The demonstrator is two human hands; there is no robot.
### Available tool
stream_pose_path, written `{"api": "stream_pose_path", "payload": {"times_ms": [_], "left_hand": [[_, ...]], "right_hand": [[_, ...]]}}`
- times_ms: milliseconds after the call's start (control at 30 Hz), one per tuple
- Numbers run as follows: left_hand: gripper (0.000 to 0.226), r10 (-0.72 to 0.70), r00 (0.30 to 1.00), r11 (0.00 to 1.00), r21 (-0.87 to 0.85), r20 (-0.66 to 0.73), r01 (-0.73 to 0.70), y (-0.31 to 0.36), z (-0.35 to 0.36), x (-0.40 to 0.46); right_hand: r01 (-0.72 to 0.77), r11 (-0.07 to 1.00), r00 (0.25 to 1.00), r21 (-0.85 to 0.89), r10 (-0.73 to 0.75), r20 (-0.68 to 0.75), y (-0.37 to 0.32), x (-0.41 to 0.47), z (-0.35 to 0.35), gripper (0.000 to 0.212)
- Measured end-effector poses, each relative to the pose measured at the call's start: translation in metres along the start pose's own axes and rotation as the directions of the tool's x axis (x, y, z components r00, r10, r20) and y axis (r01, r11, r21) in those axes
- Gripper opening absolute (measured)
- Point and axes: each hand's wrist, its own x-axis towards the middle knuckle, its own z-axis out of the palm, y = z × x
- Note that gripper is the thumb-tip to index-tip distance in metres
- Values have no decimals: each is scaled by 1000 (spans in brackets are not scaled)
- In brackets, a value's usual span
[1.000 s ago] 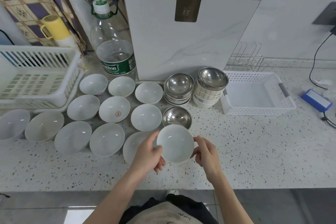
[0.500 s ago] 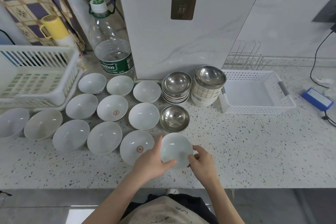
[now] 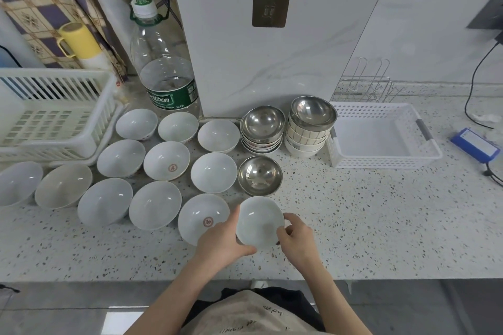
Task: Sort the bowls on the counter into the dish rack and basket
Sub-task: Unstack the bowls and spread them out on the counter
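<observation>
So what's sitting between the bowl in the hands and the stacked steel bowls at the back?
A single steel bowl, seen in the head view, between the held white bowl and the stack.

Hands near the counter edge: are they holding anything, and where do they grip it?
Yes: a small white bowl, held by its rim from both sides, the left hand on its left edge and the right hand on its right edge.

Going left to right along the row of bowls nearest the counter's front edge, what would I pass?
Four plain white bowls → white bowl with a red mark → white bowl held between left hand and right hand.
</observation>
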Motion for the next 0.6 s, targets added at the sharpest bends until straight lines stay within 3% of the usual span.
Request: {"api": "stream_pose_path", "payload": {"times_ms": [600], "left_hand": [[107,-67,998,996,61,-4,67,-5,0,6]], "right_hand": [[-55,997,996,50,51,76,-5,6,-4,30]]}}
